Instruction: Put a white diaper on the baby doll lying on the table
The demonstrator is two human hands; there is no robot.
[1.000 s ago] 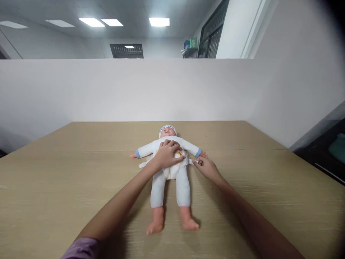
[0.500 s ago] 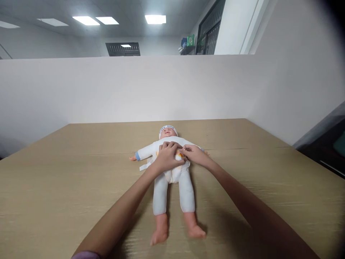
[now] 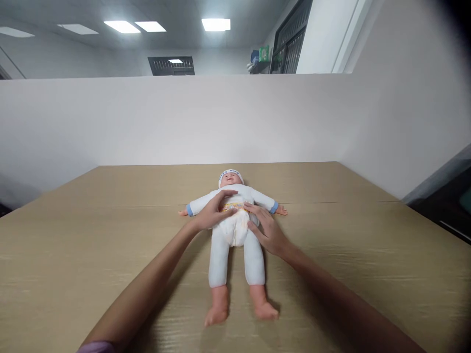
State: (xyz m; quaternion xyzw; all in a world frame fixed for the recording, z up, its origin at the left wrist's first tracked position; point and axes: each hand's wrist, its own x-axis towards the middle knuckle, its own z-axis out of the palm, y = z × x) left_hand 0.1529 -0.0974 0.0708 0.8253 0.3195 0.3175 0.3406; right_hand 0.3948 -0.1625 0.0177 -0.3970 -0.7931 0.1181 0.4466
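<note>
A baby doll (image 3: 234,245) in a white suit lies on its back on the wooden table (image 3: 110,235), head away from me. A white diaper (image 3: 235,226) with a yellow band wraps its waist. My left hand (image 3: 211,212) rests on the doll's left flank at the diaper band, fingers stretched over the belly. On the other flank my right hand (image 3: 265,227) presses flat against the hip, fingers extended along the diaper's edge. Neither hand grips anything that I can see.
A white partition wall (image 3: 184,117) stands along the table's far edge and continues down the right side. A dark surface (image 3: 447,206) lies beyond the table at the right.
My right hand carried the diaper tab from the doll's side onto its belly, then slid down to the hip. My left hand moved from the belly to the doll's side. The loose left tab no longer shows.
</note>
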